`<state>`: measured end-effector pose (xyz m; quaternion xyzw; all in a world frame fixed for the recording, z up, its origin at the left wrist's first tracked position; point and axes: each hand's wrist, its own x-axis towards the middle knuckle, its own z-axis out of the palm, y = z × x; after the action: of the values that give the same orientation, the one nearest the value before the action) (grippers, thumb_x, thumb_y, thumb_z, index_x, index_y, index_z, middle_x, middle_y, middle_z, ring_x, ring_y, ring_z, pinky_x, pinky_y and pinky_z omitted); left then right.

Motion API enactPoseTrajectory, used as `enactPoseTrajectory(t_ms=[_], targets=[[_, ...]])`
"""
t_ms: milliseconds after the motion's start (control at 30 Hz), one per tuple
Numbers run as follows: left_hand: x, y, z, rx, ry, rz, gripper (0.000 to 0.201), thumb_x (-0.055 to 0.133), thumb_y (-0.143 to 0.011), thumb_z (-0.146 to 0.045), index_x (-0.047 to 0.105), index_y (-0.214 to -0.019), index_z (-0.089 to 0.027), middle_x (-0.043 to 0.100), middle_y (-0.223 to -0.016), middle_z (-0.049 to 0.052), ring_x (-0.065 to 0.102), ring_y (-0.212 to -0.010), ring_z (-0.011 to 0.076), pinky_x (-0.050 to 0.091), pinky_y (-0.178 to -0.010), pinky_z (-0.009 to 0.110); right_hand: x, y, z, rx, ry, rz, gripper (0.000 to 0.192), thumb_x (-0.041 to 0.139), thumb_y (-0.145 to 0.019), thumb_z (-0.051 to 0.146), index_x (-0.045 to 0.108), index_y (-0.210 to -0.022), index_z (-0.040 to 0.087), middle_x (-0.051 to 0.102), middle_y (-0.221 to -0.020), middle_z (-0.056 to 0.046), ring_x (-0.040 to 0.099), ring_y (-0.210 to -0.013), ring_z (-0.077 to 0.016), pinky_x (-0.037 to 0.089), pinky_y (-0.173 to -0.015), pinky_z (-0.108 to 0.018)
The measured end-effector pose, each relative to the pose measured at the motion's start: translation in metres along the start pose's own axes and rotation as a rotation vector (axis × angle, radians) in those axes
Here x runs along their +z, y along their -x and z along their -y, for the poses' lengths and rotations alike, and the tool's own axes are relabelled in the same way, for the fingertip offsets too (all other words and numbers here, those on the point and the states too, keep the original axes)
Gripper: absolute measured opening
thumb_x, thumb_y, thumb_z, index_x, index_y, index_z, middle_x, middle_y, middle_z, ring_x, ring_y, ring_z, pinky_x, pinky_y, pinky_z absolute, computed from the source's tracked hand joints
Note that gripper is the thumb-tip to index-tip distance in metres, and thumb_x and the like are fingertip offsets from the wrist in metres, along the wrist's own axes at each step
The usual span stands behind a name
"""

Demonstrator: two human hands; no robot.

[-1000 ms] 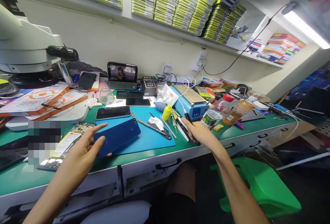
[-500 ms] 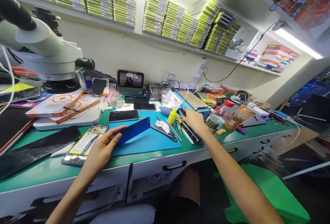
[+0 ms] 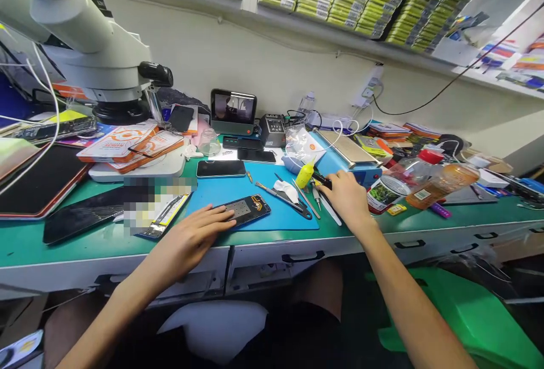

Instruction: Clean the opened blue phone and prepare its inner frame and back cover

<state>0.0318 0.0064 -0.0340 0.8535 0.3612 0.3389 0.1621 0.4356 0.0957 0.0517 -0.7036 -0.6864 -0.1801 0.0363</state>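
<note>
My left hand (image 3: 198, 236) rests its fingers on the near end of a phone back cover (image 3: 246, 209), which lies inner side up on the blue mat (image 3: 263, 185) near the bench's front edge. My right hand (image 3: 348, 198) is at the mat's right edge over a spread of hand tools, its fingers closed on a black tool (image 3: 322, 179). Beside that hand are a yellow bottle (image 3: 305, 175), metal tweezers (image 3: 283, 199) and a white wipe (image 3: 288, 189).
A microscope (image 3: 89, 46) overhangs the left of the green bench (image 3: 63, 247). A dark phone (image 3: 221, 168), a dark tablet (image 3: 38, 179), a blue heating unit (image 3: 348, 158), a can (image 3: 382, 194) and bottles (image 3: 442, 179) crowd the bench. A green stool (image 3: 471, 312) stands at the lower right.
My left hand turned the blue cover over and laid it inner side up on the mat. My right hand moved forward into the tools. The camera tilted downward.
</note>
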Motion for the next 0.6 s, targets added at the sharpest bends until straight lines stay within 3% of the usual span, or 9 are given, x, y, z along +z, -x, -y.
enactPoseTrajectory(t_ms=[167,233,300,400,500,600], targets=[[-0.003,0.007,-0.005,-0.001,-0.148,0.037,0.048,0.046,-0.109,-0.017,0.058,-0.152,-0.037,0.057,-0.165,-0.003,0.047,-0.160,0.0208,0.042,-0.136,0.054,0.001,0.017,-0.001,-0.005,-0.170,-0.235,0.039,0.072,-0.104,0.041,0.066,-0.135,0.017,0.068,-0.134,-0.011,0.068,-0.123,-0.0280,0.062,-0.100,-0.049],[-0.005,0.008,-0.009,0.001,-0.186,0.074,0.056,0.044,-0.107,-0.013,0.052,-0.156,-0.039,0.053,-0.167,-0.006,0.042,-0.162,0.0186,0.036,-0.139,0.053,-0.001,0.033,0.008,-0.012,-0.277,-0.369,0.041,0.066,-0.107,0.040,0.062,-0.141,0.017,0.068,-0.135,-0.013,0.066,-0.127,-0.0292,0.060,-0.105,-0.052],[-0.007,0.006,-0.013,-0.017,-0.215,0.108,0.061,0.042,-0.105,-0.011,0.050,-0.156,-0.041,0.049,-0.170,-0.009,0.039,-0.164,0.0170,0.034,-0.140,0.053,-0.003,0.050,0.025,-0.079,-0.411,-0.443,0.031,0.059,-0.111,0.036,0.066,-0.134,0.017,0.071,-0.126,-0.011,0.069,-0.121,-0.0258,0.059,-0.105,-0.050],[-0.005,0.003,-0.018,-0.097,-0.251,0.105,0.046,0.044,-0.107,-0.018,0.056,-0.146,-0.040,0.045,-0.172,-0.010,0.036,-0.165,0.0173,0.036,-0.139,0.055,-0.001,0.068,0.057,-0.285,-0.618,-0.373,0.020,0.056,-0.112,0.030,0.072,-0.114,0.018,0.076,-0.112,-0.006,0.074,-0.102,-0.0177,0.062,-0.091,-0.035],[0.002,-0.001,-0.019,-0.200,-0.285,0.043,0.024,0.056,-0.109,-0.040,0.060,-0.132,-0.035,0.051,-0.169,-0.004,0.046,-0.159,0.0203,0.048,-0.131,0.054,0.006,0.069,0.084,-0.387,-0.731,-0.271,0.015,0.058,-0.111,0.023,0.073,-0.111,0.019,0.078,-0.110,-0.002,0.076,-0.098,-0.0147,0.060,-0.085,-0.029],[0.007,-0.003,-0.017,-0.260,-0.312,-0.006,0.031,0.061,-0.107,-0.050,0.058,-0.133,-0.033,0.056,-0.163,-0.001,0.052,-0.152,0.0193,0.053,-0.125,0.047,0.017,0.059,0.099,-0.403,-0.753,-0.225,0.012,0.062,-0.110,0.022,0.074,-0.112,0.021,0.078,-0.107,0.000,0.077,-0.095,-0.0146,0.056,-0.081,-0.028]])
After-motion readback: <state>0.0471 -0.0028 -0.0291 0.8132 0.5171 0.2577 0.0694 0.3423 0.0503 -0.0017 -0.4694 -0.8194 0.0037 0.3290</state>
